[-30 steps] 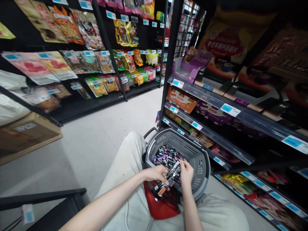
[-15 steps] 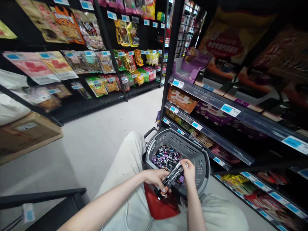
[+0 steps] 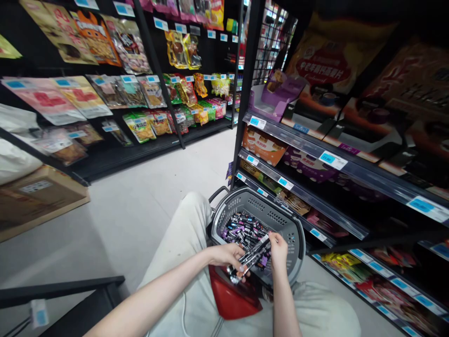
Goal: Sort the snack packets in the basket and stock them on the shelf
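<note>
A small bundle of slim black-and-silver stick packets [image 3: 253, 255] lies slantwise between my two hands, over the near side of a grey shopping basket [image 3: 300, 243]. My left hand [image 3: 227, 255] is closed around the lower end of the bundle. At the upper right end, the fingers of my right hand [image 3: 278, 249] pinch the packets. Below the hands, a heap of similar packets [image 3: 242, 228], black with purple and some blue and orange, fills the basket floor. Their print is too small to read.
A red object [image 3: 234, 299] rests by my lap, against the basket's near side. Shelves with drink cartons [image 3: 264, 145] and bags rise close on the right. Snack racks [image 3: 129, 89] stand across the aisle. A cardboard box [image 3: 38, 196] and a black frame [image 3: 63, 290] are at left.
The stick packets have shifted slightly in my fingers, their lower ends now more fanned out. My left hand has moved up a little. The basket has stayed in place.
</note>
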{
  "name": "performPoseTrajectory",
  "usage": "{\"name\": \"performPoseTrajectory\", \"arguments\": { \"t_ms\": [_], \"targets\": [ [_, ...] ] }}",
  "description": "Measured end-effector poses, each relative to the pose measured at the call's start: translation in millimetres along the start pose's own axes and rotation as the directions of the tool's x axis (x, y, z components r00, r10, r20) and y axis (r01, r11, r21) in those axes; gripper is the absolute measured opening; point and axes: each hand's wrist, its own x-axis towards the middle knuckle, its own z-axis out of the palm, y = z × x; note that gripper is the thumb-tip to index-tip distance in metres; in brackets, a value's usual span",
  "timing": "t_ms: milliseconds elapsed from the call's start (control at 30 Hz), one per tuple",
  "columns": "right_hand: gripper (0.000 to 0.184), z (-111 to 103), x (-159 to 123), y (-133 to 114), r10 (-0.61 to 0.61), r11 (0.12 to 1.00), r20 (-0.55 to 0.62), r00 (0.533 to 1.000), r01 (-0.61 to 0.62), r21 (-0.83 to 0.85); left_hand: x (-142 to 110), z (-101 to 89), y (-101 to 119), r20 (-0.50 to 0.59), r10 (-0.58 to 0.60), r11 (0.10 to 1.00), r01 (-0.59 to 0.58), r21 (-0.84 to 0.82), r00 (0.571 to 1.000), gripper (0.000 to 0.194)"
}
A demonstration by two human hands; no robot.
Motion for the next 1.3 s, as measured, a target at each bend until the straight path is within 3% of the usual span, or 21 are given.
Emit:
{"name": "performPoseTrajectory", "arguments": {
  "t_ms": [67, 167, 200, 267, 367, 500, 700, 867, 1133, 1300],
  "targets": [
    [0.027, -9, 3, -3, 0.081, 0.993, -0.031, 0.996, -0.078, 0.088, 3, -4.1, 3, -0.271, 0.113, 0.993, -0.118, 0.000, 0.956, 0.025],
    [0.028, -22, 5, -8, 0.156, 0.958, 0.130, 0.979, -0.182, 0.223, 7, -14.9, 7, -0.642, 0.194, 0.969, -0.245, 0.009, 0.742, 0.034],
    [0.029, -24, 4, -10, 0.152, 0.949, 0.195, 0.969, -0.198, 0.245, 7, -18.7, 9, -0.708, 0.205, 0.961, -0.275, 0.016, 0.676, 0.038],
    [0.030, -26, 2, -13, 0.134, 0.944, 0.264, 0.955, -0.204, 0.258, 7, -24.8, 11, -0.777, 0.237, 0.944, -0.327, 0.042, 0.584, 0.039],
    [0.026, -23, 0, -13, 0.123, 0.949, 0.295, 0.948, -0.199, 0.244, 5, -29.3, 10, -0.801, 0.282, 0.923, -0.377, 0.077, 0.528, 0.032],
    [0.023, -21, -1, -14, 0.119, 0.948, 0.317, 0.941, -0.203, 0.247, 5, -29.4, 8, -0.790, 0.311, 0.910, -0.407, 0.085, 0.529, 0.031],
    [0.021, -24, 2, -13, 0.124, 0.948, 0.247, 0.961, -0.188, 0.255, 5, -27.9, 9, -0.726, 0.313, 0.895, -0.446, 0.010, 0.612, 0.029],
    [0.023, -24, 5, -9, 0.153, 0.942, 0.222, 0.963, -0.210, 0.262, 3, -24.4, 12, -0.717, 0.331, 0.882, -0.472, 0.003, 0.614, 0.030],
    [0.025, -24, 1, -12, 0.254, 0.906, 0.385, 0.887, -0.357, 0.225, 2, -21.4, 13, -0.653, 0.323, 0.836, -0.530, -0.142, 0.685, 0.027],
    [0.028, -26, 4, -9, 0.186, 0.936, 0.282, 0.941, -0.257, 0.241, 3, -21.1, 14, -0.660, 0.322, 0.851, -0.512, -0.112, 0.679, 0.028]
  ]
}}
